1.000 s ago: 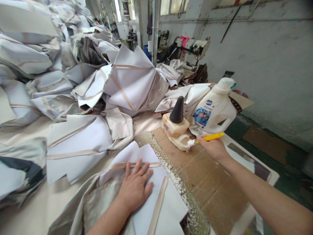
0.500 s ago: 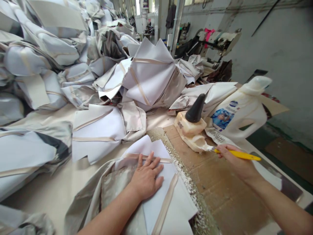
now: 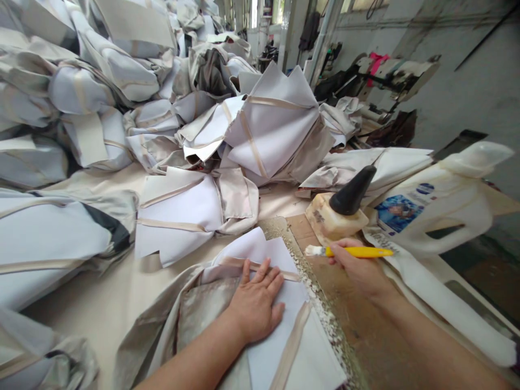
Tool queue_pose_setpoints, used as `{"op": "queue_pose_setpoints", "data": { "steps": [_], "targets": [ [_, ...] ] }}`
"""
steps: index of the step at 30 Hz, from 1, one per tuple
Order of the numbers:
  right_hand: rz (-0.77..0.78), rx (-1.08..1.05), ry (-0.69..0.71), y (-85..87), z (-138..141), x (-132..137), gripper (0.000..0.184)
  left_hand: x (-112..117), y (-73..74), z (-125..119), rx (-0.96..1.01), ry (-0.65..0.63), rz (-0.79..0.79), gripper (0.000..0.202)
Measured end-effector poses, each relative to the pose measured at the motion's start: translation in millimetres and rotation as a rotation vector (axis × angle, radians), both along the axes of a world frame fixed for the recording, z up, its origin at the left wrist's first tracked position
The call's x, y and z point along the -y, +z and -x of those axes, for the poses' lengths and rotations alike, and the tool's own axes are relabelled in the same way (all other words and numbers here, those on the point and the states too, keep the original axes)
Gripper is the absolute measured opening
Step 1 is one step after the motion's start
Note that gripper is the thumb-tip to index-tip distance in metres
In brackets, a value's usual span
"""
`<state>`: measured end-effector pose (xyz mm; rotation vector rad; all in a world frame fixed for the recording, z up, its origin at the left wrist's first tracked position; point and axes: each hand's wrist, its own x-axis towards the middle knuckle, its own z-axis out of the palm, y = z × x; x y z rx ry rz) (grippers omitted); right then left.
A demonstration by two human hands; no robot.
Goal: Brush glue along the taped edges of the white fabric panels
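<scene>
My left hand (image 3: pixel 258 303) lies flat with spread fingers on a white fabric piece (image 3: pixel 280 319) with beige tape strips and a grey lining. In my right hand (image 3: pixel 357 265) is a yellow-handled brush (image 3: pixel 363 252), its pale, coated bristles pointing left over the brown cardboard (image 3: pixel 345 303). Just behind the brush stands a cut-down plastic container (image 3: pixel 339 216), yellowed and crusted, with a black cone (image 3: pixel 352 190) on its top. My right hand partly hides the container's front.
A large white jug (image 3: pixel 439 200) with a blue label leans at the right. Similar sewn pieces (image 3: pixel 179 214) lie on the table at left, with a tall heap (image 3: pixel 109 81) behind. A crusted strip (image 3: pixel 320 303) runs along the cardboard's left edge. A sewing machine (image 3: pixel 398 76) stands at the back right.
The brush has come out of the container's front opening and moved left toward the fabric piece. My left hand stays pressed on the fabric. The whole view has shifted.
</scene>
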<state>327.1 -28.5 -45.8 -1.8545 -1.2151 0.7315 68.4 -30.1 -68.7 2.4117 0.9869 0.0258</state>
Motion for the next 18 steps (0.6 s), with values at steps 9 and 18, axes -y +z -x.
{"op": "queue_pose_setpoints", "data": {
  "steps": [9, 18],
  "targets": [
    [0.07, -0.201, 0.053, -31.1, 59.7, -53.2, 0.023, -0.2, -3.9, 0.5, -0.001, 0.006, -0.015, 0.052],
    [0.125, -0.045, 0.178, -22.6, 49.9, -42.3, 0.027, -0.6, -6.4, 1.0, 0.016, 0.002, -0.009, 0.051]
  ]
}}
